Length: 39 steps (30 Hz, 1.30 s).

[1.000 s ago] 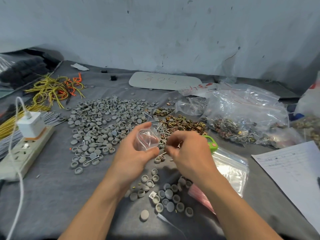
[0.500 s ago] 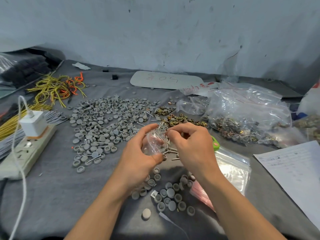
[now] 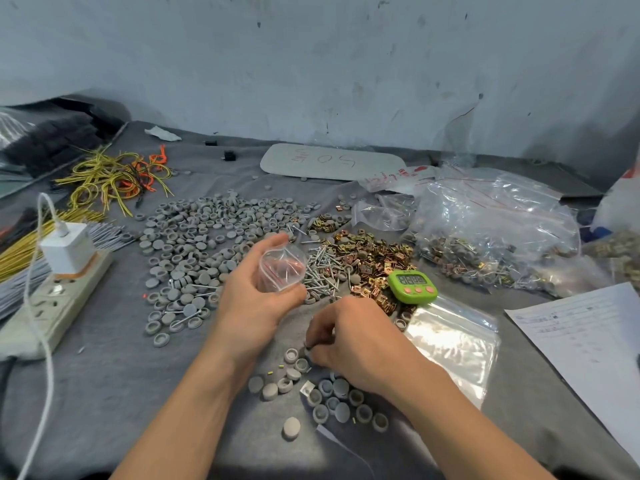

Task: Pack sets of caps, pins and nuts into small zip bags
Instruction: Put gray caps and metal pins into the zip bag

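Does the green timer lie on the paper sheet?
No, the green timer rests beside the nuts, apart from the paper sheet.

1. Grey-covered table (image 3: 104,393), green timer (image 3: 412,286) on it.
2. Left of timer: pins (image 3: 322,268), then caps (image 3: 207,237), power strip (image 3: 52,306) farthest.
3. Behind timer: nuts (image 3: 374,251).
4. Right of timer: bag (image 3: 450,344), paper (image 3: 581,341).

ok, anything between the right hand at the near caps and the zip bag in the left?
Nothing visible. The right hand pinches a grey cap; the left hand holds the small zip bag raised just beyond it, with only open air between them.
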Motion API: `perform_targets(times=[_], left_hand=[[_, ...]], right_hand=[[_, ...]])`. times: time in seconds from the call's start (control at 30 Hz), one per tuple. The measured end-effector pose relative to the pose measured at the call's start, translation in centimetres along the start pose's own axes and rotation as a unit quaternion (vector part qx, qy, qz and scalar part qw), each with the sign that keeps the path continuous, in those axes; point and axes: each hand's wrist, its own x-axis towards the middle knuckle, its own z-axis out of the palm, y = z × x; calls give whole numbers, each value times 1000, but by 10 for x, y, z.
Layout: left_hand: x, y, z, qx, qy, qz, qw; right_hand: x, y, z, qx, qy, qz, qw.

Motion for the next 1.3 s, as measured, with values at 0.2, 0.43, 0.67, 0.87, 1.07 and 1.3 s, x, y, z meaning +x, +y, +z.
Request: perform_targets(times=[0.2,0.43,0.67,0.87,1.07,1.3], left_hand=[[-9,3,10,197,-22,44,979],[-15,1,28,306,-67,41,949],[-14,1,25,233,-47,32,971],[-8,0,15,137,-19,37,990],[2,1,0,31,39,30,998],[3,3,-7,18,44,43,998]], right_hand=[[5,7,-7,51,148,39,987],[5,6,-26,220,235,-18,946],[12,1,-16,181,154,-14,971],[9,9,-28,221,251,24,942],[6,3,-16,49,58,71,995],[4,-4,-2,-74,21,44,996]])
